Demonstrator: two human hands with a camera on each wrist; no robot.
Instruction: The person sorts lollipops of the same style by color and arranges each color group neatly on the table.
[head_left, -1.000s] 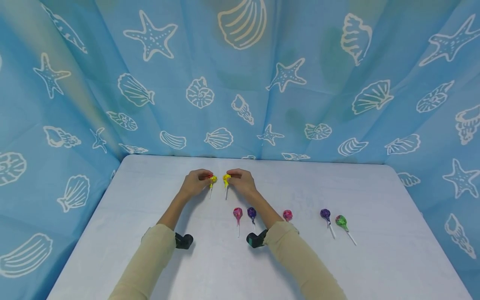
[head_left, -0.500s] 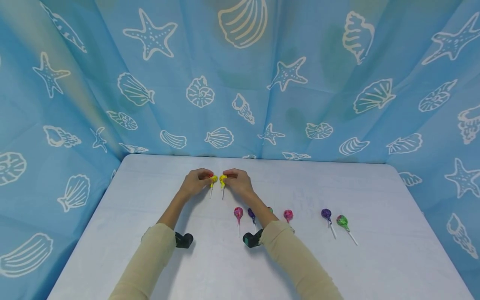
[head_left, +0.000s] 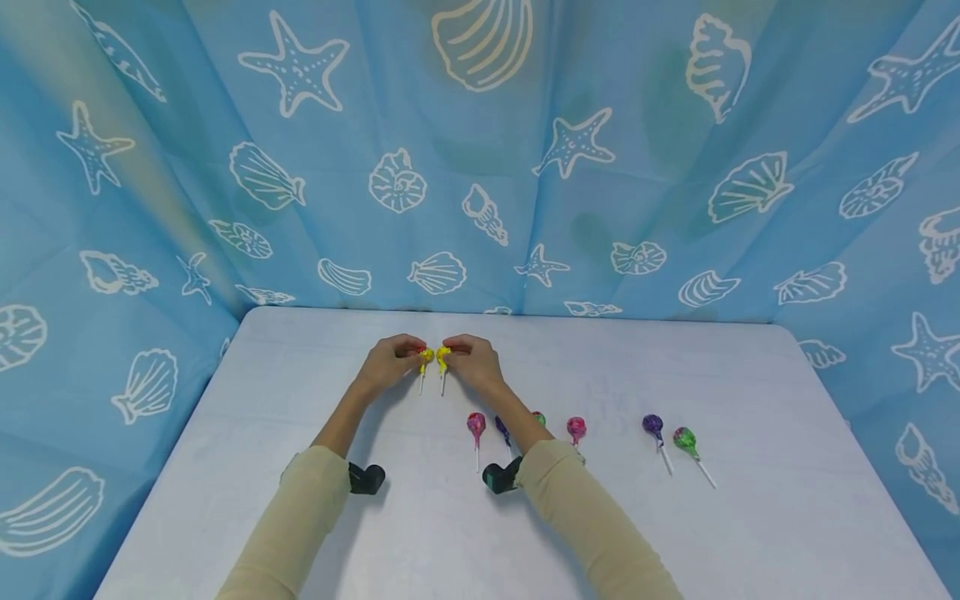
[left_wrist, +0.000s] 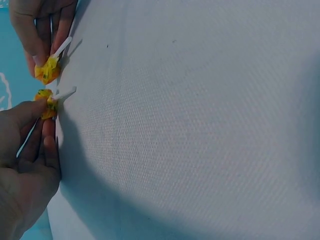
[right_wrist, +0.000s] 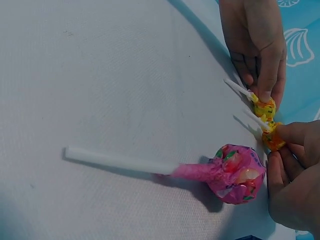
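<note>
Near the back of the white table, my left hand (head_left: 390, 364) pinches a yellow-wrapped lollipop (head_left: 428, 356) by its head, thumb on the near side. Facing it, my right hand (head_left: 476, 365) pinches a second yellow lollipop (head_left: 442, 360) the same way. Both white sticks point toward the front of the table. The two heads are side by side with a narrow gap in the head view. Seen from the right wrist, the left lollipop (right_wrist: 265, 107) sits right beside the right one (right_wrist: 272, 136).
Closer to me lie a pink lollipop (head_left: 476, 423), a purple one (head_left: 502, 428) and a green one (head_left: 538, 418), the latter two partly behind my right forearm. Further right are another pink (head_left: 576, 428), purple (head_left: 653, 427) and green lollipop (head_left: 686, 440). A blue shell-print curtain (head_left: 480, 167) surrounds the table.
My right hand has moved left with its yellow lollipop, narrowing the gap to the other one. The left hand has stayed nearly still. A green lollipop has come into view beside my right forearm.
</note>
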